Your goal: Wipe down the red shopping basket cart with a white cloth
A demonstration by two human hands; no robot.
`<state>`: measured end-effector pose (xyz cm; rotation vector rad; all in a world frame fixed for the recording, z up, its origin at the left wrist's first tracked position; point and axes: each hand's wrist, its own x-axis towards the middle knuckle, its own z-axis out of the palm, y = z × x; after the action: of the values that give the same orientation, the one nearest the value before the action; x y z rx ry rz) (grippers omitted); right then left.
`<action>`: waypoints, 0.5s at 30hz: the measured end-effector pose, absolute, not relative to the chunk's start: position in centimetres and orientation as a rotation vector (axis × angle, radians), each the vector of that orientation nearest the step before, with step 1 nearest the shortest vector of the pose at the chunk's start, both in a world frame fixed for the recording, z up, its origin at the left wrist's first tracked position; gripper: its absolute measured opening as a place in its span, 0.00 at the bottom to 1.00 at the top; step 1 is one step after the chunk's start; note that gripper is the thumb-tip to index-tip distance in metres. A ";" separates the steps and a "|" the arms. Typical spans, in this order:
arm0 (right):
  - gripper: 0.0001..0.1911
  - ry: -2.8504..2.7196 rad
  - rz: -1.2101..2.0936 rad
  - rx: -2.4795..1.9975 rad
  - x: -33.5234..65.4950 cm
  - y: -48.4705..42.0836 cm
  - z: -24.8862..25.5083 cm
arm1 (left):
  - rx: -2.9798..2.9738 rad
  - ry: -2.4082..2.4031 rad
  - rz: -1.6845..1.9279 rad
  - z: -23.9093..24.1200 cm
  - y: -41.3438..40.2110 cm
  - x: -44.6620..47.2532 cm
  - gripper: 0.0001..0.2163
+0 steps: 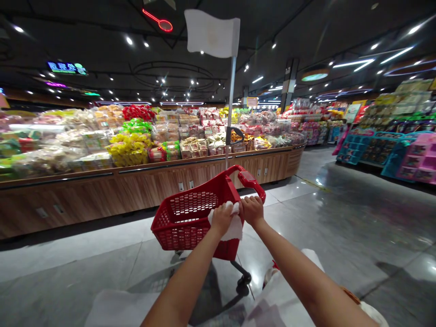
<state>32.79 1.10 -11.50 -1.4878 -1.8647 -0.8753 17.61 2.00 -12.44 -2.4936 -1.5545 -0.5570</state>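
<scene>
Alongside the wood-panelled bench [102, 190], head view, and we have the red shopping cart [189, 224] on its near side, out on the tiled floor [112, 268]. Left grip [222, 219]: clenched over a bunched white cloth [234, 228], right against the cart's rear end. Right grip [252, 210]: fingers folded tight on the cart beside the handle [250, 180]; whether they wrap the bar or the rim beneath, cannot tell. Handling, then! Moulded plastic by the look of it, so stiff, hardly fragile, probably light for its bulk and ready to roll on its caster [243, 280]; those smooth red surfaces could prove slick. Best hold should be the handle, the thick rear rim second choice. Cloth? Soft, limp, surely near weightless, best gathered in a fist. And direction: nose to the left, long axis roughly parallel to the bench's front, handle end at the right, its bar set crosswise and reaching towards the bench.
</scene>
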 end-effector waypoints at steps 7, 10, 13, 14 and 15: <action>0.15 -1.849 -0.910 -1.427 32.7 1.3 -11.4 | -2.433 -1.616 -0.518 -14.0 2.6 13.6 0.12; 0.15 -1.852 -0.930 -1.413 32.7 1.4 -11.3 | -2.349 -1.703 -0.477 -15.3 2.7 9.4 0.10; 0.15 -1.865 -0.936 -1.411 32.8 1.4 -11.3 | -2.292 -1.759 -0.423 -16.4 2.7 4.0 0.11; 0.15 -1.865 -0.935 -1.413 32.8 1.3 -11.3 | -2.270 -1.773 -0.414 -16.6 2.6 2.4 0.11; 0.15 -1.860 -0.932 -1.417 32.8 1.3 -11.3 | -2.248 -1.786 -0.406 -16.8 2.4 1.2 0.11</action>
<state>32.81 1.31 -11.27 -1.4167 -1.8599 -0.9322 1.15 2.42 -16.78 -2.2477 -1.7863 -0.4060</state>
